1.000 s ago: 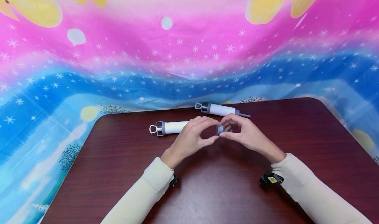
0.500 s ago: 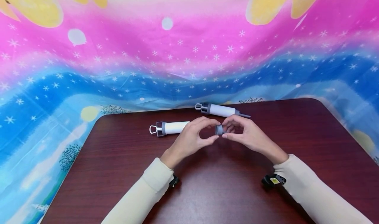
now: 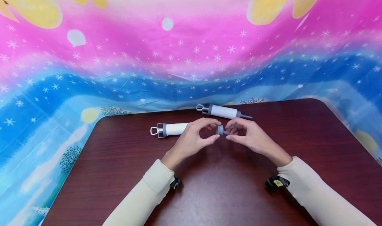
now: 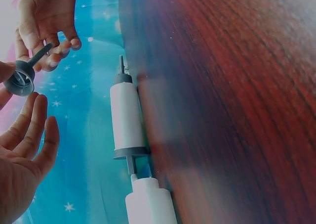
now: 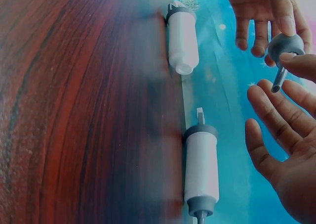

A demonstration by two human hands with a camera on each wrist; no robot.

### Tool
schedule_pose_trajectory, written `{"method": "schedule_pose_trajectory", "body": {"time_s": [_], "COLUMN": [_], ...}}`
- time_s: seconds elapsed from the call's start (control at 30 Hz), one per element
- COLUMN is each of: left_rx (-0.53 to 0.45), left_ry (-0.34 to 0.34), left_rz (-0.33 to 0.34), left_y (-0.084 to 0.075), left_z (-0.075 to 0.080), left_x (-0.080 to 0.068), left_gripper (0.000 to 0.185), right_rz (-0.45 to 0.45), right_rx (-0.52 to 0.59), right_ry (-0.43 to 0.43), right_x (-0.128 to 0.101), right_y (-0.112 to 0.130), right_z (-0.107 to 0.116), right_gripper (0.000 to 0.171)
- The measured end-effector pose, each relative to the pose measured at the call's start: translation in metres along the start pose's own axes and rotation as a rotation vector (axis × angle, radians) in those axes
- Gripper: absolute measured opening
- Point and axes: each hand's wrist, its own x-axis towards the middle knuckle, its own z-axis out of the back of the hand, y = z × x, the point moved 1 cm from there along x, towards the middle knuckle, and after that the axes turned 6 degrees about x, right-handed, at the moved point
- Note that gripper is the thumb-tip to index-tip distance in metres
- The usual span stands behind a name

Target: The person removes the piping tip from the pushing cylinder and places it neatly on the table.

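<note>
Both hands meet over the far middle of the dark wood table (image 3: pixel 209 192), forearms angled in from the near corners, cream sleeves (image 3: pixel 149 192) to the wrists.

Right hand (image 3: pixel 253 138): thumb and forefinger pinch the grey nozzle cap (image 3: pixel 220 129). Remaining fingers loosely spread, palm facing left. In the right wrist view the cap (image 5: pixel 285 45) has its wide end toward the left hand and its thin spout pointing back toward the right palm.

Left hand (image 3: pixel 194 139): thumb and forefinger curled into a ring, tips at the wide end of the cap. In the left wrist view a fingertip touches the cap rim (image 4: pixel 19 78); the other fingers (image 4: pixel 34 130) are straight and together, holding nothing. Firm pinch vs. light contact — cannot tell.

Cap is in the air between the two hands, above the table, not resting on it.

On the table: open syringe tube (image 3: pixel 173 128), white with grey plunger loop, lies just behind the left hand, mouth end hidden by the hand. Second syringe (image 3: pixel 222 111), nozzle fitted, lies near the far edge, behind both hands, apart from the first.

Starry pink-blue cloth (image 3: pixel 191 53) hangs behind the table.
</note>
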Motion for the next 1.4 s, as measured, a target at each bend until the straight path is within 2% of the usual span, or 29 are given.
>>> {"method": "schedule_pose_trajectory", "body": {"time_s": [0.2,0.57,1.03,1.4], "left_rx": [-0.07,-0.086,-0.113,-0.112], "left_ry": [-0.003,0.003,-0.009,0.008], "left_rz": [0.028,0.071,0.083,0.074], "left_y": [-0.0005,-0.002,0.0003,0.0001], "left_z": [-0.0008,-0.0001,-0.0009,-0.0014], "left_x": [0.0019,0.0022,0.0024,0.002], "left_gripper": [0.036,0.034,0.035,0.033], "right_rz": [-0.002,-0.027,-0.039,-0.04], "right_rx": [-0.011,0.015,0.03,0.046], "right_ry": [-0.003,0.004,0.001,-0.004], "right_x": [-0.0004,-0.0019,-0.0015,-0.0008], "right_y": [-0.0005,-0.0023,-0.0011,-0.0012], "right_z": [0.0009,-0.0003,0.0009,0.0007], "right_gripper": [0.019,0.016,0.007,0.007]}}
